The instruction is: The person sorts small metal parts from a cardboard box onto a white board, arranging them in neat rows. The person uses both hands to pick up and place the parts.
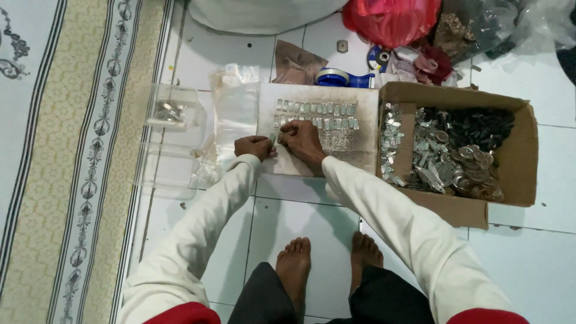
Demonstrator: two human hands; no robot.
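My left hand [254, 146] and my right hand [303, 140] meet over the left part of a stained white board [360, 153] on the tiled floor. Between their fingertips is a small metal piece [273, 138]. Just beyond the hands, rows of small silvery metal pieces [316, 115] lie side by side on the board. Both arms wear white sleeves with red cuffs near my body.
An open cardboard box [521, 161] at the right holds silvery clips, black parts and round rings. Clear plastic bags [234, 111] and a clear tray with metal bits [171, 111] lie left. A tape dispenser [342, 78], a red bag [390, 21] and a patterned rug [66, 162] border the area. My bare feet [327, 258] rest below.
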